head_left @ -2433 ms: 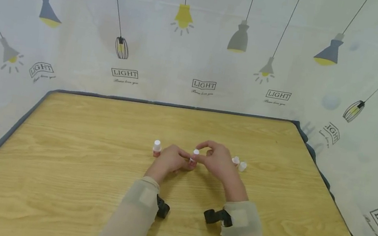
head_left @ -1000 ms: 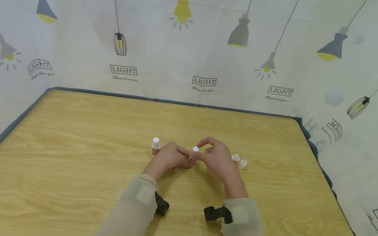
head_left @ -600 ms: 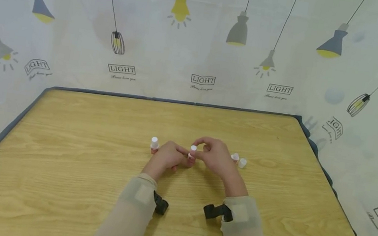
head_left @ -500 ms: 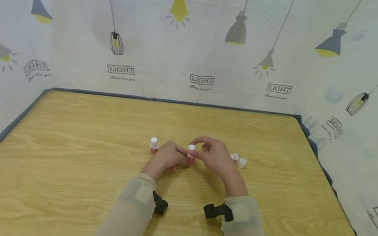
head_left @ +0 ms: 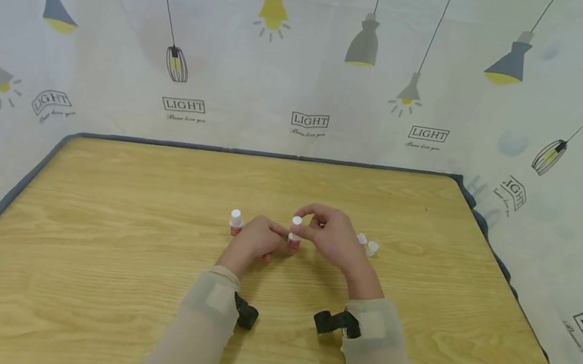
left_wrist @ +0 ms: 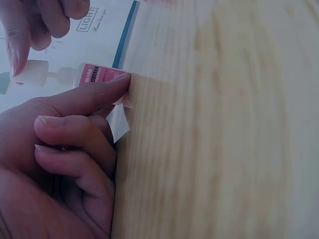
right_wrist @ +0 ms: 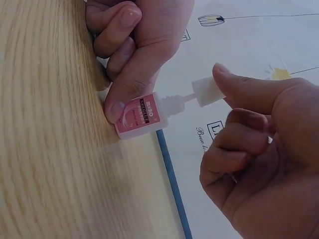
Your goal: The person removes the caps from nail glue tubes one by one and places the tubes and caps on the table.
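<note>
A small nail glue bottle (right_wrist: 142, 117) with a pink label stands upright on the table. My left hand (head_left: 260, 238) pinches it low down, its other fingers curled, as the right wrist view shows. Between the thumb and forefinger of my right hand (head_left: 336, 238) is the bottle's white cap (right_wrist: 207, 91). The cap sits raised above the neck, and a thin stem shows between the two. In the left wrist view the same gap lies between the cap (left_wrist: 31, 73) and the bottle's shoulder.
Another white-capped bottle (head_left: 236, 224) stands just left of my left hand. Beyond my right wrist are a partly hidden bottle (head_left: 361, 240) and a loose white cap (head_left: 372, 248). A patterned cloth wall (head_left: 249, 83) rises behind the wooden table (head_left: 111, 231).
The right hand has lifted the cap off the bottle's neck, opening a gap with the stem in it. The left hand keeps its hold on the bottle. The head view has shifted slightly.
</note>
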The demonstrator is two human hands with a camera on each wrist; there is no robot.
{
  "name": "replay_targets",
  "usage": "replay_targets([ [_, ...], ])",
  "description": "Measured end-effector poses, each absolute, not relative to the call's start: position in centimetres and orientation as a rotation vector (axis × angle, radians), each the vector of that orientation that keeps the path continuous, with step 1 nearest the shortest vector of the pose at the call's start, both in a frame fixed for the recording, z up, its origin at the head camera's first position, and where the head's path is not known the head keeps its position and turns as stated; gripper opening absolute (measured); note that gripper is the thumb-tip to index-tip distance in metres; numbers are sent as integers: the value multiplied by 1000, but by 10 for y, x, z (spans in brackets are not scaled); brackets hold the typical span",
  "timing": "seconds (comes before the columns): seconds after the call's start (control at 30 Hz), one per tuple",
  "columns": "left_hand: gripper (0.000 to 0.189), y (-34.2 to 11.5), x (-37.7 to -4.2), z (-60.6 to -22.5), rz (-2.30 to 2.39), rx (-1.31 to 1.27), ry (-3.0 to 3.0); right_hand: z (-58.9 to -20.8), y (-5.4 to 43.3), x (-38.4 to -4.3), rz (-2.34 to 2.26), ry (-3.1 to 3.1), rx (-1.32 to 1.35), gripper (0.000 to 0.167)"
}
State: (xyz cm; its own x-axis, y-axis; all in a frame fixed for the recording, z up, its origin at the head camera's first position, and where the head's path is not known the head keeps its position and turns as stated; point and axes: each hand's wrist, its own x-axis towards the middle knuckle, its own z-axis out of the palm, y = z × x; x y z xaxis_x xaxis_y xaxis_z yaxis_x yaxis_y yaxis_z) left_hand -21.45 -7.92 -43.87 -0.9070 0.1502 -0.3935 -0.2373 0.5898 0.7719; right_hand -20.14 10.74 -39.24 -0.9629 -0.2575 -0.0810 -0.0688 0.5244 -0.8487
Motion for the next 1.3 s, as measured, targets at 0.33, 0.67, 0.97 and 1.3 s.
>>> replay_targets([
  [0.33,34,-78,-216,-437,1262,-65,2393,-394,115,-203,-1525,2500,-144,23],
  [0.67,35,-77,-214,-434,1268,-94,2385,-391,113,-203,-1562,2587,-125,22],
  [0.97,35,-78,-213,-436,1273,-103,2382,-388,116,-203,-1633,2624,-112,27],
  [1.3,36,-77,-212,-434,1288,-135,2371,-386,121,-204,-1811,2475,-114,33],
])
